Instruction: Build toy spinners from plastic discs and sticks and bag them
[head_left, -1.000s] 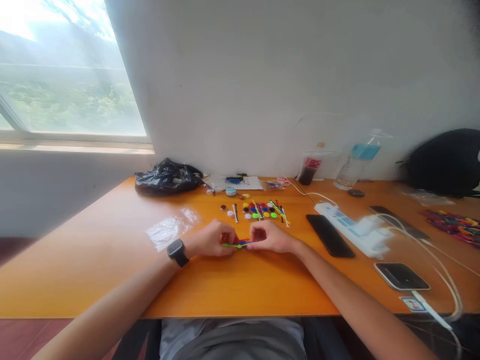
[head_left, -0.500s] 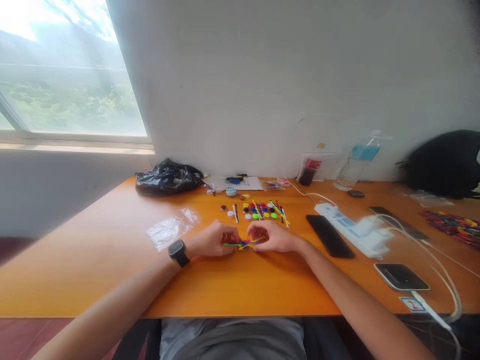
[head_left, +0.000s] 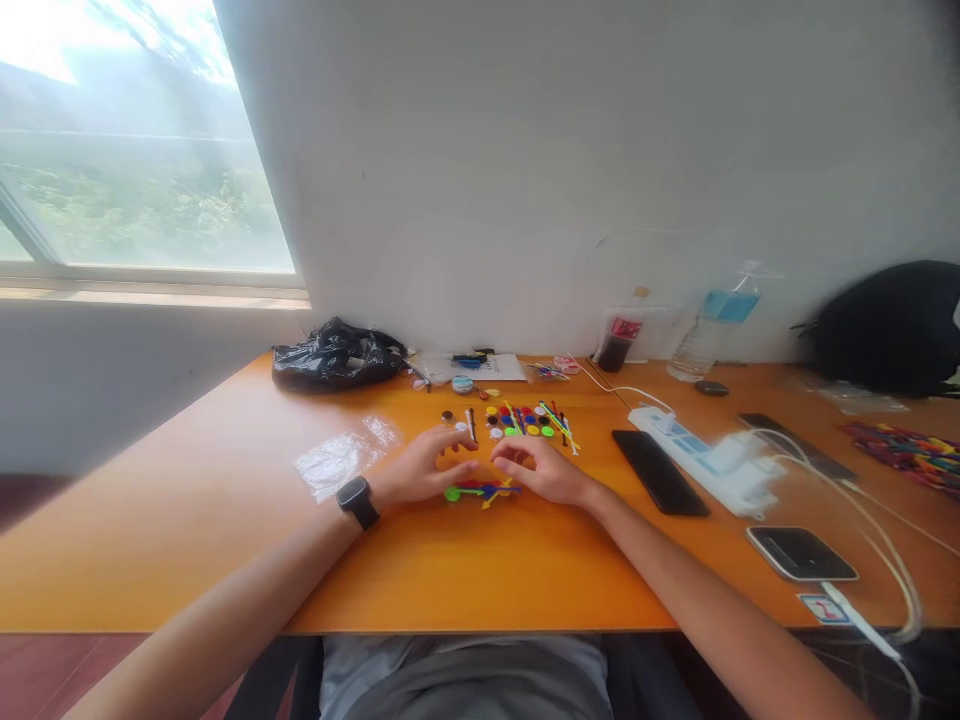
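Note:
My left hand, with a black watch on the wrist, hovers over the table, thumb and fingers apart and nothing visible between them. Its fingertips are near a thin black-and-white pair of sticks and small round discs. Opposite it, my right hand is loosely curved, a gap between thumb and fingers and no held object visible. Below the hands lies a small multicoloured assembly of plastic sticks, with a green disc at its left end. Beyond my right hand lie several coloured discs and arrow-tipped sticks.
Clear plastic wrappers lie left and a black plastic bag farther back. To the right are a black phone, a white power strip with cables, and another device. Two bottles stand by the wall, including a clear bottle.
Both hands have let go of the coloured stick assembly, which now lies on the table. My left hand has opened and moved slightly forward; my right hand has lifted slightly off it.

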